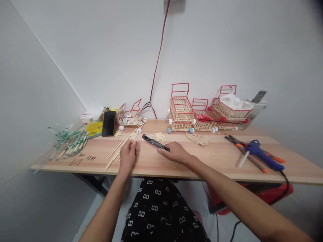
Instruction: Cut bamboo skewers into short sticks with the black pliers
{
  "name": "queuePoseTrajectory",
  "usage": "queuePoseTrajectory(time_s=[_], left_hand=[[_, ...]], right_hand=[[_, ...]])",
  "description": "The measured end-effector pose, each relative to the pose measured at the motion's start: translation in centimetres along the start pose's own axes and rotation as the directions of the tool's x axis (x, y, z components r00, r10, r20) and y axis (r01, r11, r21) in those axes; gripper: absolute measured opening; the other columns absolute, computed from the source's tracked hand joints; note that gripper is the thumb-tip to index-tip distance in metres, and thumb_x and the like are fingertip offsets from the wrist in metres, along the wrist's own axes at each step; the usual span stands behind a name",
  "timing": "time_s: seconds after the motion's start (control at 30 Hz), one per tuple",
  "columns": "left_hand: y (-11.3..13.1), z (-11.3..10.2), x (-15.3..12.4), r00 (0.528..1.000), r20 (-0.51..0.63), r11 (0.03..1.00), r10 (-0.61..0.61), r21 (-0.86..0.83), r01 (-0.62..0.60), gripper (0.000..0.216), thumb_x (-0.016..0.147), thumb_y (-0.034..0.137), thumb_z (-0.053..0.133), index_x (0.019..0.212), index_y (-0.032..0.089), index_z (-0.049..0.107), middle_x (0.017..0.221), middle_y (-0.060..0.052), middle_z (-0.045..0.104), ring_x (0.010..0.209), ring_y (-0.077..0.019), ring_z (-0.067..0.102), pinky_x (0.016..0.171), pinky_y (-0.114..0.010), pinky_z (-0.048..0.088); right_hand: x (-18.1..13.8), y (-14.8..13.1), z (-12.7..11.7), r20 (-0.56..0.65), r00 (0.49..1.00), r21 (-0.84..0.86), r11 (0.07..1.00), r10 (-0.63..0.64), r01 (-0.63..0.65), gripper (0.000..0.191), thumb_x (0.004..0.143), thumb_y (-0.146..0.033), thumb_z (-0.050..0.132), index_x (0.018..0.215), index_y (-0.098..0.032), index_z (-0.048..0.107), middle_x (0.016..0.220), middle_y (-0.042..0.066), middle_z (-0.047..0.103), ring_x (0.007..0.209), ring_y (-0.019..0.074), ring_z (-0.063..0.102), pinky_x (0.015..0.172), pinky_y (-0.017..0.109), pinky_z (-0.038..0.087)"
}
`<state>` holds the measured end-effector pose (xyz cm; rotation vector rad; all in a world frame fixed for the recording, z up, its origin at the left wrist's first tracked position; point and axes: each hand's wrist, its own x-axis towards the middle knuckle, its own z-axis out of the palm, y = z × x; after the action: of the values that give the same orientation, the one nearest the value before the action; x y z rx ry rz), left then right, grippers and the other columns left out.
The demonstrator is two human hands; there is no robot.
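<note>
My left hand [128, 155] is closed, fingers curled, over a loose pile of thin wooden sticks [113, 154] near the table's front edge. Pale stick ends show right at its fingertips; whether any is pinched there I cannot tell. In my right hand [175, 152] is a narrow dark hand tool [155, 142], gripped at its near end. The tool points left and away from me, above the tabletop, with its tip apart from my left hand. Behind the tool lies a small heap of short cut sticks [159, 136].
Small red-trimmed stick carts [181, 109] stand along the wall, along with another cart [130, 117] further left. A phone [109, 123] leans beside a yellow pack [94, 129]. Green-tipped sticks [75, 144] lie left. Orange-handled pliers [252, 158] and a blue glue gun [263, 155] lie right.
</note>
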<state>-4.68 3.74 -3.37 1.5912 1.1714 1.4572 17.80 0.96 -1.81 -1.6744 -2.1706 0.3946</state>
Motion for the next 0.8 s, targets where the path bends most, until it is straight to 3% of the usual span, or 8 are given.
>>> queuePoseTrajectory(time_s=[0.1, 0.17, 0.27, 0.4, 0.6, 0.7, 0.8], left_hand=[[-0.6, 0.3, 0.7, 0.984, 0.077, 0.92, -0.16, -0.35, 0.177, 0.024, 0.083, 0.038, 0.06, 0.078, 0.016, 0.052, 0.073, -0.002, 0.063, 0.057, -0.0104, 0.058, 0.05, -0.02, 0.043], [-0.5, 0.6, 1.2, 0.958, 0.157, 0.824, -0.241, -0.489, 0.287, 0.024, 0.08, 0.035, 0.065, 0.08, 0.016, 0.051, 0.087, -0.006, 0.068, 0.069, -0.015, 0.066, 0.056, -0.023, 0.051], [-0.1, 1.5, 2.0, 0.909, 0.306, 0.699, -0.284, -0.583, 0.414, 0.022, 0.079, 0.027, 0.068, 0.081, 0.016, 0.05, 0.1, -0.009, 0.069, 0.08, -0.0194, 0.07, 0.063, -0.029, 0.057], [0.2, 2.8, 2.6, 0.851, 0.459, 0.622, -0.254, -0.597, 0.507, 0.013, 0.084, 0.021, 0.063, 0.088, 0.015, 0.053, 0.1, -0.012, 0.071, 0.083, -0.0204, 0.071, 0.068, -0.03, 0.059], [-0.3, 3.0, 2.5, 0.846, 0.443, 0.655, -0.297, -0.55, 0.518, 0.012, 0.088, 0.019, 0.056, 0.078, 0.014, 0.051, 0.076, -0.009, 0.071, 0.077, -0.0211, 0.072, 0.076, -0.035, 0.058], [-0.3, 2.7, 2.5, 0.878, 0.392, 0.705, -0.274, -0.54, 0.461, 0.014, 0.088, 0.023, 0.057, 0.078, 0.014, 0.052, 0.076, -0.009, 0.071, 0.072, -0.0189, 0.071, 0.073, -0.032, 0.057], [0.2, 3.1, 2.3, 0.902, 0.395, 0.735, -0.172, -0.558, 0.385, 0.019, 0.085, 0.03, 0.062, 0.081, 0.015, 0.052, 0.084, -0.008, 0.072, 0.08, -0.0196, 0.071, 0.081, -0.036, 0.055]], right_hand=[[-0.1, 0.3, -0.2, 0.023, 0.998, 0.063, 0.997, -0.054, 0.053, 0.053, 0.087, -0.06, 0.042, 0.061, -0.016, 0.055, 0.058, 0.003, 0.056, 0.055, 0.0134, 0.047, 0.052, 0.024, 0.026], [0.0, 0.6, -0.2, 0.018, 0.995, 0.121, 0.988, -0.101, 0.098, 0.051, 0.087, -0.059, 0.042, 0.061, -0.016, 0.052, 0.058, 0.001, 0.053, 0.055, 0.0126, 0.045, 0.052, 0.024, 0.026], [0.2, 0.9, -0.2, 0.012, 0.988, 0.212, 0.966, -0.152, 0.146, 0.05, 0.087, -0.058, 0.043, 0.061, -0.017, 0.049, 0.058, -0.001, 0.05, 0.056, 0.0119, 0.044, 0.052, 0.023, 0.026], [0.2, 1.4, -0.2, -0.015, 0.985, 0.347, 0.923, -0.174, 0.168, 0.048, 0.087, -0.057, 0.043, 0.061, -0.017, 0.047, 0.056, -0.002, 0.047, 0.054, 0.0112, 0.042, 0.052, 0.023, 0.029], [0.0, 2.3, -0.2, 0.096, 0.991, 0.611, 0.792, -0.095, 0.016, 0.052, 0.085, -0.063, 0.047, 0.06, -0.017, 0.049, 0.048, -0.002, 0.047, 0.041, 0.0087, 0.042, 0.042, 0.021, 0.032], [0.1, 2.7, 0.1, 0.078, 0.994, 0.747, 0.665, -0.072, -0.01, 0.053, 0.082, -0.065, 0.049, 0.063, -0.016, 0.052, 0.049, -0.002, 0.05, 0.04, 0.0087, 0.045, 0.039, 0.02, 0.034], [0.3, 2.7, 0.3, 0.05, 0.998, 0.807, 0.59, -0.027, -0.025, 0.05, 0.079, -0.064, 0.055, 0.067, -0.016, 0.055, 0.05, -0.002, 0.052, 0.04, 0.0095, 0.048, 0.038, 0.02, 0.035]])
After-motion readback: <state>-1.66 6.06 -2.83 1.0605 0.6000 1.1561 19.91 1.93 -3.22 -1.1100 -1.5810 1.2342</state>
